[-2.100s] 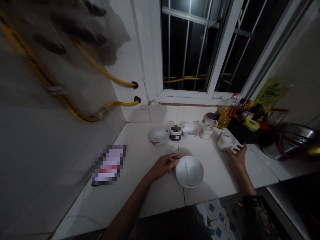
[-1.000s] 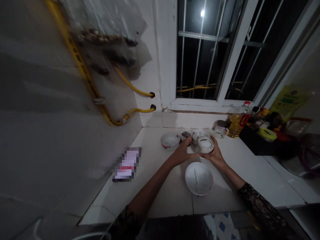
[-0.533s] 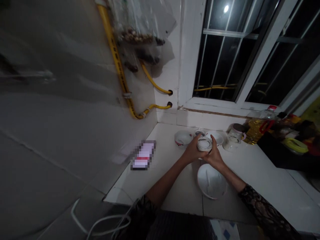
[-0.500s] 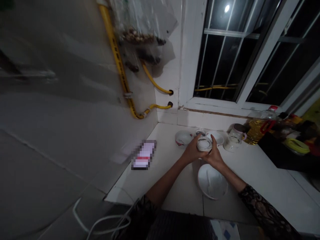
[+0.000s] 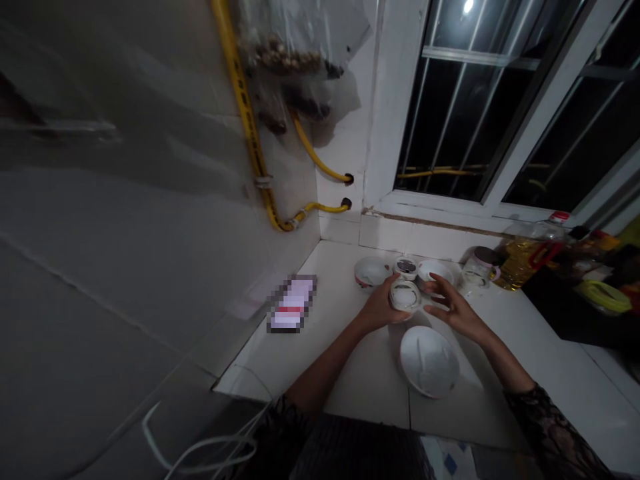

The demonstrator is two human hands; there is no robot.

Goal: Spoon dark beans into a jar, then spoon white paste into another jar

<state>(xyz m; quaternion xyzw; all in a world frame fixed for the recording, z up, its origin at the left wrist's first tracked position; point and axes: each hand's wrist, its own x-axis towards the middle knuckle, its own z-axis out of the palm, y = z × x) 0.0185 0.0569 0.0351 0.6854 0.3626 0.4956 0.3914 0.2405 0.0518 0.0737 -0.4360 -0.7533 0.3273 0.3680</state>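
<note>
A small clear jar [image 5: 405,295] with white contents is in the grasp of my left hand [image 5: 379,308], which wraps round its left side. Just to the right of the jar, my right hand [image 5: 453,308] is apart from it, fingers spread and holding nothing. Behind the jar stands a second small jar [image 5: 405,267] with a dark centre. It sits between a white bowl [image 5: 371,273] on the left and another white bowl [image 5: 435,270] on the right, partly behind my right fingers. Nearer to me lies a larger white bowl [image 5: 429,363] with something thin across it, possibly a utensil.
A blurred-out phone [image 5: 293,304] lies on the white tiled counter [image 5: 360,383] by the left wall. At right stand a lidded glass jar [image 5: 479,270], an oil bottle [image 5: 523,260] and a dark box with a yellow-green lid [image 5: 605,297]. A white cable [image 5: 210,440] hangs at lower left.
My right hand has let go of the small jar and moved away to the right, its fingers spreading. My left hand still holds the jar. The camera view has shifted slightly.
</note>
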